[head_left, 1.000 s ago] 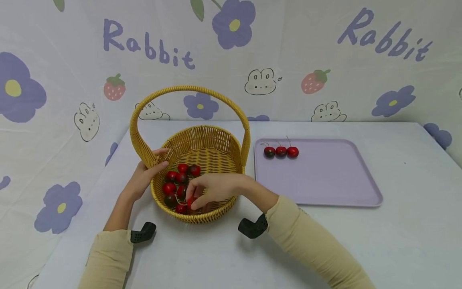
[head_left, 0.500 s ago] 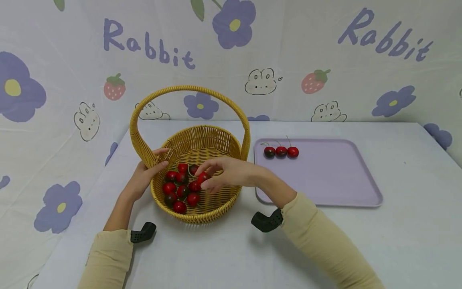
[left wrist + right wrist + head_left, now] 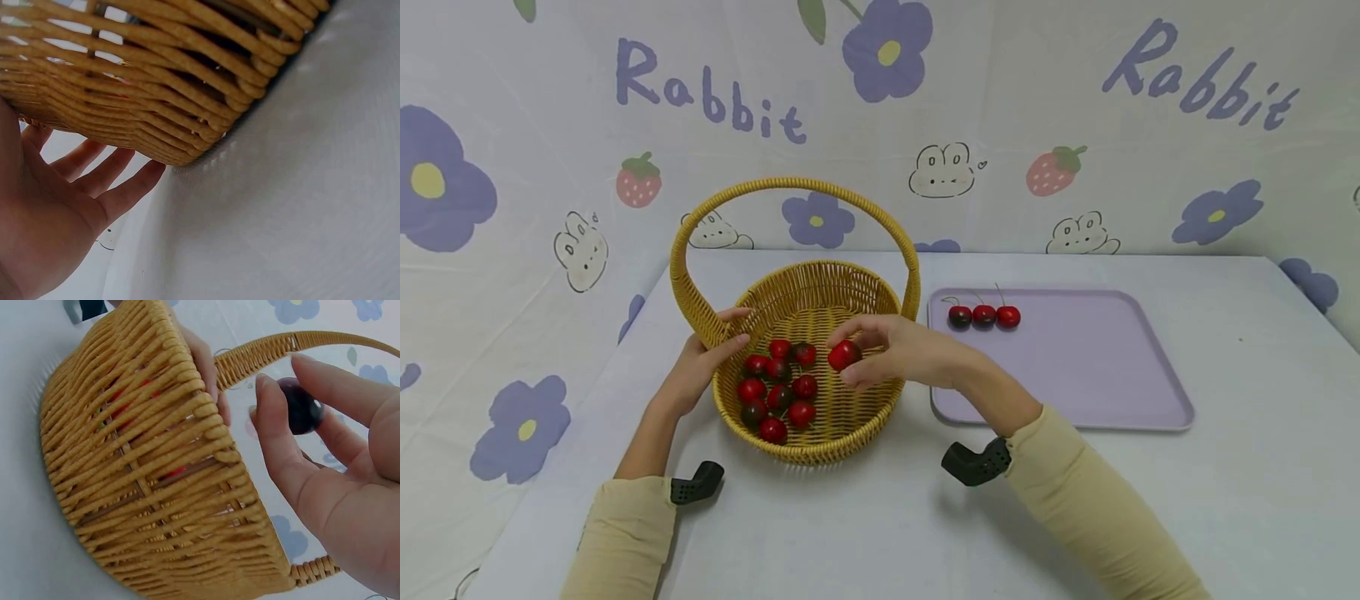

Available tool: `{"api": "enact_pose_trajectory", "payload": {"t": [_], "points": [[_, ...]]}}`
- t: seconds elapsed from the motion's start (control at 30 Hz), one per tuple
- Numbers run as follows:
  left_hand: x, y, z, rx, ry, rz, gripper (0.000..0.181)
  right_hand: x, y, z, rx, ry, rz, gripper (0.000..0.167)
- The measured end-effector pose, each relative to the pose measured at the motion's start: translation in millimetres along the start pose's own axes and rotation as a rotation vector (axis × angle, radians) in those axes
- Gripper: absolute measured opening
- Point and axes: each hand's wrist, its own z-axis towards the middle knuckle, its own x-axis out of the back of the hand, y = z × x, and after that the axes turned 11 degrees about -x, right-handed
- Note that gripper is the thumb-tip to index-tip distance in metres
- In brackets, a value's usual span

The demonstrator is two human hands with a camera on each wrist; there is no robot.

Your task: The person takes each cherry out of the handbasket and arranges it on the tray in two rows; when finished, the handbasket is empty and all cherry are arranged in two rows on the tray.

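Note:
In the head view, my right hand [image 3: 904, 352] pinches a dark red cherry [image 3: 844, 356] over the right part of the yellow woven basket [image 3: 831, 452]. The right wrist view shows that cherry [image 3: 302, 409] between thumb and fingertips, above the rim level. My left hand [image 3: 691, 373] holds the basket's left side at the foot of the handle, thumb over the rim. Its other fingers [image 3: 128, 194] lie spread against the outer wall in the left wrist view. Several cherries [image 3: 801, 413] sit clustered in the left of the basket.
Right of the basket lies a shallow lilac tray [image 3: 1060, 367], with three cherries [image 3: 983, 315] in a row near its back left corner. The basket's tall arched handle [image 3: 793, 183] rises over the bowl. A patterned cloth [image 3: 865, 125] hangs behind the white table [image 3: 820, 533].
My right hand has lifted a cherry from the basket's front and carried it up and to the right. The remaining cherries shifted slightly. My left hand stays put.

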Motion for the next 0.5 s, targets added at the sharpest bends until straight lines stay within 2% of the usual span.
{"api": "enact_pose_trajectory", "payload": {"t": [0.13, 0.33, 0.5], "points": [[-0.2, 0.2, -0.5, 0.000, -0.001, 0.002, 0.051, 3, 1, -4.8, 0.011, 0.077, -0.033, 0.043], [-0.5, 1.4, -0.8, 0.003, -0.002, 0.003, 0.052, 6, 6, -10.8, 0.051, 0.106, 0.017, 0.038], [-0.6, 1.3, -0.6, 0.008, -0.002, -0.001, 0.052, 10, 7, -19.4, 0.047, 0.180, -0.074, 0.041]]}}
